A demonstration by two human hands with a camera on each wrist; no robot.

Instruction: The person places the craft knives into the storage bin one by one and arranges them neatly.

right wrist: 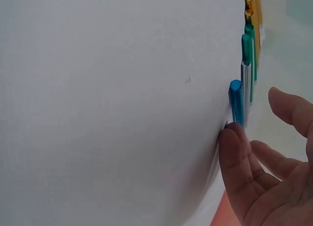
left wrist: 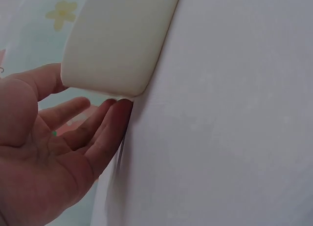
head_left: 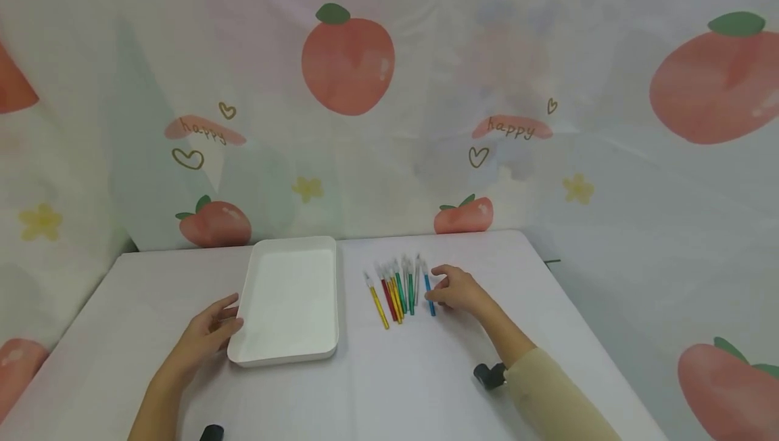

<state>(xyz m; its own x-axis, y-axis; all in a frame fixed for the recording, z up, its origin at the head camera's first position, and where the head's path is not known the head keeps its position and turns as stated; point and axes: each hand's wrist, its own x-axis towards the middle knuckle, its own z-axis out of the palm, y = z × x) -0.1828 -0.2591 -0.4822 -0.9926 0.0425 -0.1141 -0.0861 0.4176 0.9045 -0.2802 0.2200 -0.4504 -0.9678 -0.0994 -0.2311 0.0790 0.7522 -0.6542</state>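
A white rectangular tray (head_left: 286, 292) lies on the table left of the middle. My left hand (head_left: 203, 336) is at its left side, fingertips right at the tray edge; in the left wrist view the fingers of this hand (left wrist: 73, 138) are loosely bent, close by the tray wall (left wrist: 117, 45). My right hand (head_left: 459, 290) reaches over a slim pen-shaped tool with a blue metallic handle (head_left: 429, 295) and a pale tip. In the right wrist view its fingers are spread, with one fingertip (right wrist: 232, 138) right by the blue handle (right wrist: 236, 99).
Several similar slim tools lie side by side left of the blue one, among them a yellow one (head_left: 379, 307), a red one (head_left: 388, 300) and a green one (head_left: 411, 294). A black object (head_left: 489, 376) shows by the right sleeve. A fruit-patterned cloth (head_left: 389, 157) hangs behind the table.
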